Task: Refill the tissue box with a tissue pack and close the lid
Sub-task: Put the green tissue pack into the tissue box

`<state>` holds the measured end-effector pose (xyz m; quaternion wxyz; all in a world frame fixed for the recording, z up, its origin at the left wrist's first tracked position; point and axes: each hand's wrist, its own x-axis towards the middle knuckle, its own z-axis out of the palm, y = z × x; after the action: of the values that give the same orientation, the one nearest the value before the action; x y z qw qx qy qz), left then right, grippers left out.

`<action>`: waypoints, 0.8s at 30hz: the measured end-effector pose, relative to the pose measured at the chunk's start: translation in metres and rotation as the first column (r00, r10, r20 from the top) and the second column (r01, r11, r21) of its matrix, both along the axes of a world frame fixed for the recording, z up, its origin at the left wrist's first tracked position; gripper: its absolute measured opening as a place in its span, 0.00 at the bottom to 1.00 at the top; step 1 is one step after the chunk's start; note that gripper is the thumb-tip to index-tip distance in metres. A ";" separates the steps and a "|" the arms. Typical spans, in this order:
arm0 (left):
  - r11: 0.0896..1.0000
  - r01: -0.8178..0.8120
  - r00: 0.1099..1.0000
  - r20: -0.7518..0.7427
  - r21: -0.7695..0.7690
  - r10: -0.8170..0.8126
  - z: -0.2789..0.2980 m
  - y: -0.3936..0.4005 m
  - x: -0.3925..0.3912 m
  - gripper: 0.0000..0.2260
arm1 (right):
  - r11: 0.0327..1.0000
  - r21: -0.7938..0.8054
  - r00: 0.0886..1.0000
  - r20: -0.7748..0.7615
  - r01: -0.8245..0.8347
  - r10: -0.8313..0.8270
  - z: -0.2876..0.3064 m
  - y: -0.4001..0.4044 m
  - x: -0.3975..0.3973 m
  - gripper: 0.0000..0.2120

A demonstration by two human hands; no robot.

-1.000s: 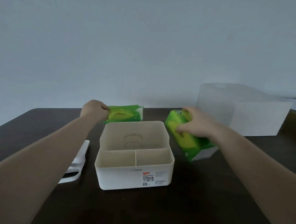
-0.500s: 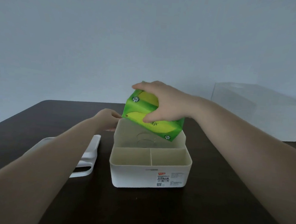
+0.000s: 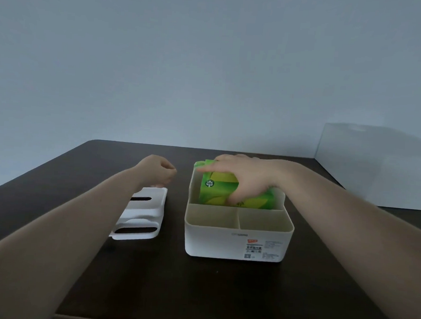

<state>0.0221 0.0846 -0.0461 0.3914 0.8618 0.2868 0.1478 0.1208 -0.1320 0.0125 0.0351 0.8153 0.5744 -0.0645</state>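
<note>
A white tissue box stands open on the dark table, with two small empty compartments at its front. A green and yellow tissue pack sits tilted in the large rear compartment, its left end higher. My right hand grips the pack from above. My left hand hovers left of the box with fingers curled and nothing in it, just above the far end of the white lid. The lid lies flat on the table, left of the box, with two dark slots.
A large translucent white container stands at the back right of the dark table. A pale wall rises behind the table's far edge. The second green pack seen earlier is out of sight.
My right hand has lowered the tissue pack from above the box into the rear compartment. My left hand has left the box's back rim and moved left over the lid.
</note>
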 end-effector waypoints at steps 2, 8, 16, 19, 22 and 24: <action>1.000 -0.003 1.000 -0.029 0.029 0.004 0.000 0.003 -0.008 0.09 | 1.000 -0.010 0.999 -0.045 0.013 -0.014 -0.002 0.000 0.001 0.40; 0.994 -0.016 0.999 -0.042 0.110 0.021 -0.001 0.011 -0.032 0.13 | 0.997 -0.021 0.991 -0.108 0.076 -0.077 -0.010 -0.006 -0.003 0.32; 0.988 -0.096 0.995 -0.029 0.124 0.100 -0.001 0.027 -0.069 0.13 | 0.943 0.294 0.980 -0.166 0.158 -0.112 0.003 0.000 -0.026 0.19; 0.973 -0.168 0.985 -0.023 0.158 0.174 -0.001 0.038 -0.085 0.15 | 0.829 0.530 0.982 -0.142 0.178 -0.121 0.009 0.013 -0.039 0.15; 0.949 -0.223 0.966 -0.078 0.225 0.246 -0.003 0.052 -0.100 0.19 | 0.737 0.647 0.980 -0.150 0.195 -0.129 0.008 0.036 -0.056 0.13; 0.943 -0.227 0.943 -0.186 0.241 0.275 -0.007 0.060 -0.109 0.22 | 0.762 0.616 0.978 -0.168 0.202 -0.123 0.004 0.055 -0.073 0.13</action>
<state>-0.0868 0.1441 -0.0529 0.2393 0.8663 0.4181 0.1320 0.0483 -0.0767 0.0167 -0.2788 0.8215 0.4909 0.0803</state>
